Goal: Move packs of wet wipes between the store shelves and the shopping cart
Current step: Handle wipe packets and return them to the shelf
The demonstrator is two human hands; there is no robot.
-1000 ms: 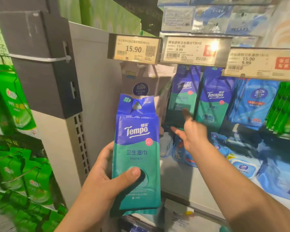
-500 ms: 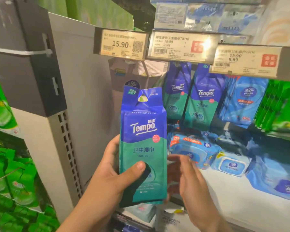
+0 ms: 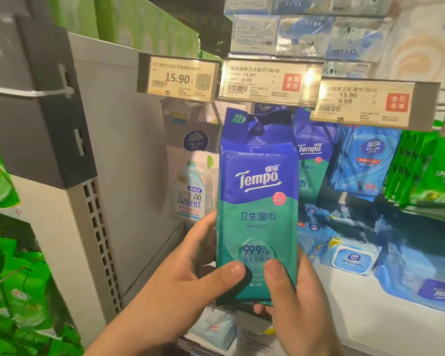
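Observation:
A blue and teal Tempo wet wipes pack [image 3: 258,201] stands upright in front of the shelf, just under the price tags. My left hand [image 3: 190,273] grips its lower left edge, thumb across the front. My right hand [image 3: 296,299] grips its lower right edge, thumb on the front too. More Tempo packs [image 3: 312,163] hang on a hook right behind it. The pack's top hanging hole sits close to the hook area; whether it is on a hook cannot be told. No shopping cart is in view.
Price tags [image 3: 265,82] line the shelf rail above. A white Vinda pack [image 3: 193,181] hangs at left, blue Vinda packs [image 3: 365,163] and green packs [image 3: 421,170] at right. Tubs of wipes [image 3: 352,258] lie on the white shelf [image 3: 357,299]. A grey post [image 3: 36,111] stands left.
My right hand came back from the hanging packs and took hold of the pack's lower right edge. Both hands lifted the pack up and right toward the hooks.

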